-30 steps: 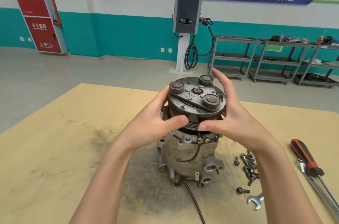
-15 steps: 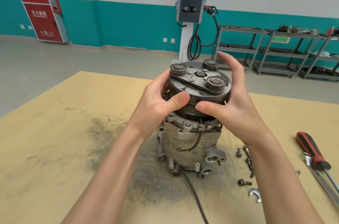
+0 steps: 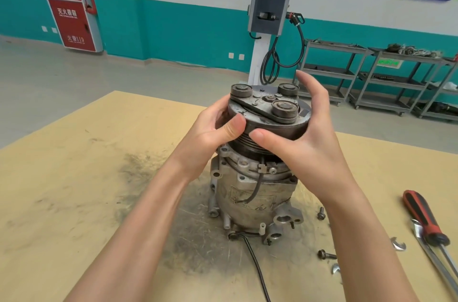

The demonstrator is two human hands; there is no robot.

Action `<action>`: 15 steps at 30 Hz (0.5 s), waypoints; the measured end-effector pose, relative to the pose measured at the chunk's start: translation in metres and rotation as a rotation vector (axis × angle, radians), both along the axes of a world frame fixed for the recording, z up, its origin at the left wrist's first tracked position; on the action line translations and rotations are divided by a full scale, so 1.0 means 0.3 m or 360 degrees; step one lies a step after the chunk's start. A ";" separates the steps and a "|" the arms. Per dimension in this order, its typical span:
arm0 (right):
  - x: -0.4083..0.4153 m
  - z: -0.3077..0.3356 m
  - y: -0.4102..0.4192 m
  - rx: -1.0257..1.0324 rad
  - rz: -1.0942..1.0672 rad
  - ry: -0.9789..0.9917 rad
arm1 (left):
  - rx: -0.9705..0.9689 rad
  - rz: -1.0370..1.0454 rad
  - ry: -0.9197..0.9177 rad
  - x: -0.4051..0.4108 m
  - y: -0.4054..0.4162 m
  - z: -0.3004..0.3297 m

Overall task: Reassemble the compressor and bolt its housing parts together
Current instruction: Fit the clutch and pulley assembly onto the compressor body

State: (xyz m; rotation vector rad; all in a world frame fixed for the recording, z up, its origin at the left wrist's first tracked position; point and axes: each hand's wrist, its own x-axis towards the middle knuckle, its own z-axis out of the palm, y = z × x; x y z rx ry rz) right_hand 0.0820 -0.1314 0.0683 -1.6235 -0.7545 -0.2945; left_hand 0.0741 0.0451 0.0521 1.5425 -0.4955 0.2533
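Note:
A grimy metal compressor stands upright on the wooden table. Its dark pulley and clutch plate form the top end. My left hand grips the pulley from the left, thumb on the grooved rim. From the right, my right hand wraps round the same pulley, thumb in front and fingers curled behind. A black wire runs from the compressor's base toward me.
Loose bolts lie right of the compressor base. A red-handled screwdriver and a wrench rest near the table's right edge. Dark grime stains the wood around the compressor. Metal shelving carts and a charger post stand beyond the table.
Both hands keep their grip on the pulley; the view has tilted down and drawn slightly closer. The pulley's top bosses look slightly turned.

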 end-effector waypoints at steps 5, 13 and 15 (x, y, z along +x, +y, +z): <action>-0.003 0.001 0.006 -0.0097 -0.0189 -0.0049 | 0.0136 0.0062 -0.0032 -0.003 0.019 0.008; -0.011 0.017 0.001 -0.0185 -0.0244 -0.0004 | 0.0263 0.0107 -0.0071 -0.019 0.049 0.035; -0.007 0.020 -0.012 -0.0180 -0.0164 0.0041 | 0.0247 0.0112 -0.0058 -0.021 0.041 0.037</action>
